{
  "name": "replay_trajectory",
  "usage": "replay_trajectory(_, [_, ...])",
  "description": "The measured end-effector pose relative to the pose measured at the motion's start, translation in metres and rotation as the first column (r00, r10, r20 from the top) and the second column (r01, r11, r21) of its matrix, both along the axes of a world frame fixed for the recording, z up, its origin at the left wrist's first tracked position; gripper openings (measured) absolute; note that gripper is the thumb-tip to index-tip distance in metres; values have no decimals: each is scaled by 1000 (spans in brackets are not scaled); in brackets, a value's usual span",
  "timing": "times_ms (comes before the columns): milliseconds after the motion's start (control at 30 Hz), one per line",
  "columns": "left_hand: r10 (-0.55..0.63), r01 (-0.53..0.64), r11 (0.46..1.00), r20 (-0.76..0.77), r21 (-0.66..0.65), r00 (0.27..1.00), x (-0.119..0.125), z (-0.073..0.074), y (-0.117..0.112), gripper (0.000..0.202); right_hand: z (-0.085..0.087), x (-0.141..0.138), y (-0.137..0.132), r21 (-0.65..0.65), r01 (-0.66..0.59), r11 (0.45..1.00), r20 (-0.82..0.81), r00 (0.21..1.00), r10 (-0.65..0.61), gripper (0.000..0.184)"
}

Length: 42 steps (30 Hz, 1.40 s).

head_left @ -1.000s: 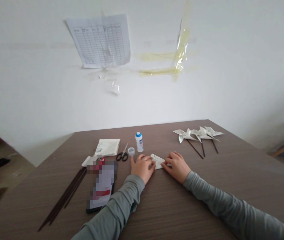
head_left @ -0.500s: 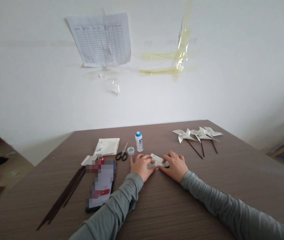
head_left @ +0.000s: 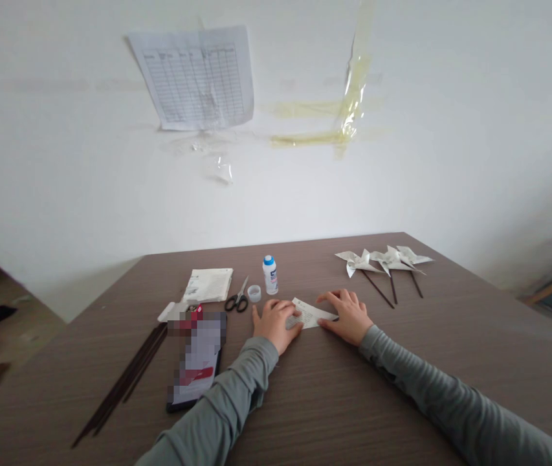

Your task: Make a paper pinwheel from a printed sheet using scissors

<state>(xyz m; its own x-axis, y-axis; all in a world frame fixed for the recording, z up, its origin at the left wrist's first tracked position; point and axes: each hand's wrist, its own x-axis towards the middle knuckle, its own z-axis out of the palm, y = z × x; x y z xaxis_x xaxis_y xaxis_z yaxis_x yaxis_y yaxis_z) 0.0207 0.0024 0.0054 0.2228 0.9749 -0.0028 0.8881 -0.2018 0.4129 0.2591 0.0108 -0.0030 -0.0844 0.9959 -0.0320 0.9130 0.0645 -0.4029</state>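
A folded triangle of printed paper (head_left: pixel 310 314) lies on the table in front of me. My left hand (head_left: pixel 276 323) presses down on its left part, fingers curled over it, hiding that corner. At the pointed right end, my right hand (head_left: pixel 347 317) has its thumb at the paper's edge, with its fingers raised and apart from the thumb. A white glue bottle with a blue cap (head_left: pixel 270 277) stands upright behind my left hand. Beside it are a small clear plastic cup or lid (head_left: pixel 254 294) and black-handled scissors (head_left: pixel 237 300).
Several paper pinwheels on brown sticks (head_left: pixel 387 260) lie at the back right. On the left are a stack of paper (head_left: pixel 209 285), a phone (head_left: pixel 198 362), a small red-and-white packet (head_left: pixel 193 314) and several dark sticks (head_left: pixel 125 382). A wall with a taped sheet (head_left: pixel 202 77) borders the table's back.
My right hand has slid to the right along the paper, its thumb and fingers spreading, so more of the triangle shows. My left hand stays in place.
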Motion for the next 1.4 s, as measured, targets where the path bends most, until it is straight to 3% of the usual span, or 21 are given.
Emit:
replay_trajectory(633, [-7, 6, 1000, -1, -22, 1000, -1, 1, -1, 26, -17, 28, 19, -52, 38, 998, -16, 999, -39, 82])
replay_trajectory(1000, [-3, 2, 999, -25, -36, 1000, 1, 0, -1, 32, -33, 43, 28, 10, 10, 1000, -115, 993, -9, 87])
replay_trajectory(1200, [2, -3, 1000, -40, -18, 999, 2, -4, 0, 29, -25, 55, 30, 72, -56, 996, -185, 980, 69, 61])
replay_trajectory(1300, [-2, 2, 1000, -43, 8, 999, 1, -7, 0, 28, -30, 43, 26, 147, -105, 984, -189, 973, 132, 39])
replay_trajectory(1400, [-8, 9, 1000, -37, 21, 999, -1, -8, 0, 27, -35, 24, 18, 174, -164, 971, -168, 967, 193, 34])
